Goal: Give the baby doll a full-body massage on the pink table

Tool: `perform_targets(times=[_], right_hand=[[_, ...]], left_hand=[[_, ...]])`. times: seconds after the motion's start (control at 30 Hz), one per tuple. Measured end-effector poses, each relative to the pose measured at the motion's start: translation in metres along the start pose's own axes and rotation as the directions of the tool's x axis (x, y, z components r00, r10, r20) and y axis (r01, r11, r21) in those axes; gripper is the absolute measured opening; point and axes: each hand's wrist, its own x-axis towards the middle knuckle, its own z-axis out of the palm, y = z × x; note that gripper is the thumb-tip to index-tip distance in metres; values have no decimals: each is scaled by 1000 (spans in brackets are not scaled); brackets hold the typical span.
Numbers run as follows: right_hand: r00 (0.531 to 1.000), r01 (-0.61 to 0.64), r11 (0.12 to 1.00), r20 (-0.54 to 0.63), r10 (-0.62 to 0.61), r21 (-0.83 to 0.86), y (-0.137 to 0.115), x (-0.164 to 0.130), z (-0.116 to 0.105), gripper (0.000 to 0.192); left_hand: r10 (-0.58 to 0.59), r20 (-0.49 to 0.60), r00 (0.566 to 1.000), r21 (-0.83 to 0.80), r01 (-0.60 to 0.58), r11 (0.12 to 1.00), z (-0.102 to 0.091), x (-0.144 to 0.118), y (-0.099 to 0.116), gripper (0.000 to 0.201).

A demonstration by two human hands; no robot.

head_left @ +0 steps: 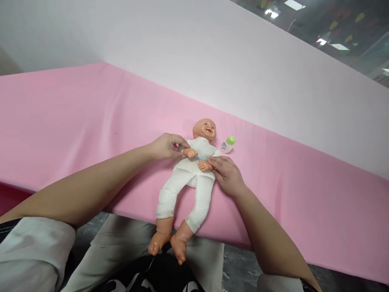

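Meanwhile, a baby doll (190, 170) in white clothes lay on its back on the pink sheet (75, 121) — feet past the edge. Left hand (165, 147) pinched cloth at its shoulder; right hand (226, 174), fingers loosely curled, touched its side — near a green-capped bottle (228, 144).

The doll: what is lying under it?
The doll lies on a pink sheet; its feet hang past the edge. The left hand and right hand touch its sides. The part beneath its body is covered.
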Motion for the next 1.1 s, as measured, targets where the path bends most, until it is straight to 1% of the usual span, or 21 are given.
perform_targets(times=[0.07,0.13,0.17,0.23,0.3,0.37,0.43,0.47,0.5,0.53,0.57,0.63,0.7,0.77,0.8,0.83,0.9,0.97,1.03,1.1], right_hand=[[998,-37,999,-51,38,21,7,-2,1,33],[980,-154,984,-117,164,89,15,-4,0,35],[956,-226,962,-155,249,152,19,-5,-1,39],[880,-341,888,-227,417,309,29,-7,-4,51],[790,-375,808,-300,535,454,42,-8,-8,68],[697,-399,731,-334,634,554,58,-10,-11,84],[595,-476,620,-291,749,624,76,-13,-14,91],[541,-530,556,-250,803,641,85,-15,-14,91],[497,-585,501,-206,843,638,94,-17,-15,90],[465,-637,461,-169,869,618,101,-19,-15,89],[451,-680,441,-140,881,585,107,-21,-15,88],[457,-736,450,-119,881,506,114,-23,-15,89],[474,-749,473,-123,872,465,114,-24,-16,93],[484,-731,493,-151,862,472,109,-23,-17,97],[497,-709,516,-179,849,481,104,-22,-17,98],[521,-678,555,-218,826,482,99,-21,-17,98],[593,-599,666,-313,742,445,84,-18,-17,94],[681,-509,774,-373,630,377,67,-15,-16,86],[769,-418,849,-372,520,323,48,-13,-12,72],[857,-315,907,-327,399,281,33,-12,-6,65]], left_hand=[[-13,-19,1000,30,14,999,-1,0,-1,40],[-62,-69,996,37,64,997,-2,-1,-3,42],[-93,-105,990,17,95,995,-3,-1,-6,44],[-143,-189,971,-75,131,988,-6,0,-12,48],[-188,-268,945,-202,135,970,-11,3,-21,49],[-268,-318,909,-322,162,933,-17,6,-31,40],[-402,-338,851,-436,237,868,-22,10,-41,27],[-473,-336,815,-490,277,826,-25,12,-46,22],[-532,-329,780,-536,310,786,-26,14,-51,18],[-574,-320,754,-571,330,752,-28,15,-54,17],[-599,-310,739,-593,342,729,-28,17,-57,16],[-603,-299,740,-601,344,721,-28,19,-60,18],[-579,-297,759,-596,326,734,-27,19,-60,22],[-533,-318,784,-570,291,768,-25,17,-56,25],[-498,-333,801,-540,271,797,-24,16,-54,26],[-457,-342,821,-497,255,829,-23,15,-50,28],[-373,-335,865,-402,227,887,-22,12,-41,31],[-294,-298,908,-319,196,927,-18,8,-29,35],[-216,-254,943,-221,161,962,-14,4,-17,41],[-110,-188,976,-72,98,993,-8,0,-5,43]])
